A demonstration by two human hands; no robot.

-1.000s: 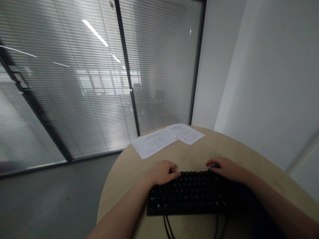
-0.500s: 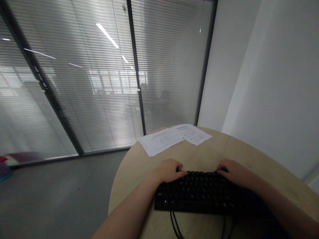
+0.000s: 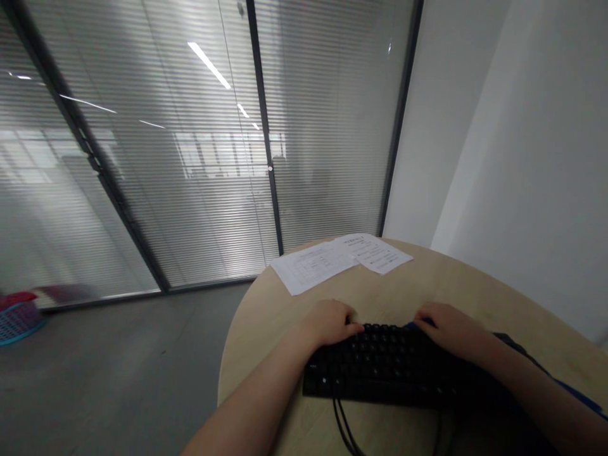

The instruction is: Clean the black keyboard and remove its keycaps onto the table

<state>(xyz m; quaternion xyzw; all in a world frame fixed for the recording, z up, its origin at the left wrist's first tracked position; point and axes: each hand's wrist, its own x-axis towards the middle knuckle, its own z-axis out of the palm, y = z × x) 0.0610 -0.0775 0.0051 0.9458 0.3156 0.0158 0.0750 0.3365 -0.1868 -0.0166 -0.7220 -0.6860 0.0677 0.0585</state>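
A black keyboard (image 3: pixel 380 364) lies near the front of a round wooden table, its right part in shadow and partly hidden by my right forearm. My left hand (image 3: pixel 335 322) grips its far left edge, thumb on top and fingers curled out of sight behind. At the far edge further right, my right hand (image 3: pixel 441 322) is closed on a small blue piece (image 3: pixel 412 325) showing by its thumb; its kind is unclear. A dark item with a blue edge (image 3: pixel 577 394) shows beyond my right forearm. Black cables (image 3: pixel 344 427) run from the keyboard's near side.
Printed paper sheets (image 3: pixel 316 266) lie at the far side of the round table (image 3: pixel 251 323). A glass partition with blinds (image 3: pixel 213 209) stands behind, and a white wall (image 3: pixel 527 158) rises at the right. On the floor at left is a blue basket (image 3: pixel 21 320) with something red.
The view has turned slightly left, so everything sits further right and more of the basket shows. The dark, blue-edged item now shows beyond my right forearm. Both hands keep their grip.
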